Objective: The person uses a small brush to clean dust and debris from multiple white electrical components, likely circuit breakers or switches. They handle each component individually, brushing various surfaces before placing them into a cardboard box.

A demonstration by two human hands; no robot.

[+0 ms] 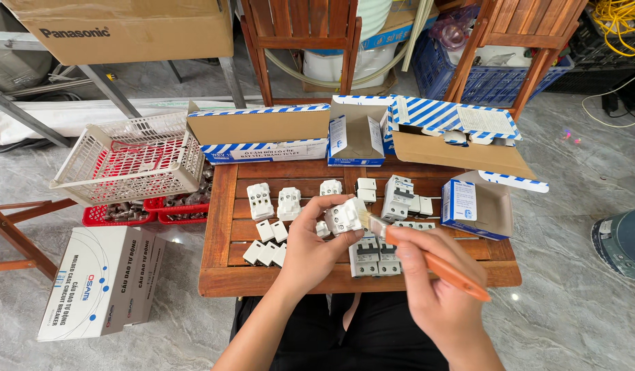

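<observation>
Left hand gripping white switch, right hand holding orange brush, red trays of dark parts

1 view: head camera | looking steeply down and forward from above the seated person's lap | sitting close over the small wooden table, hands filling the lower centre | reaching out to chairs and crates on the floor beyond | sharing no 2nd view
</observation>
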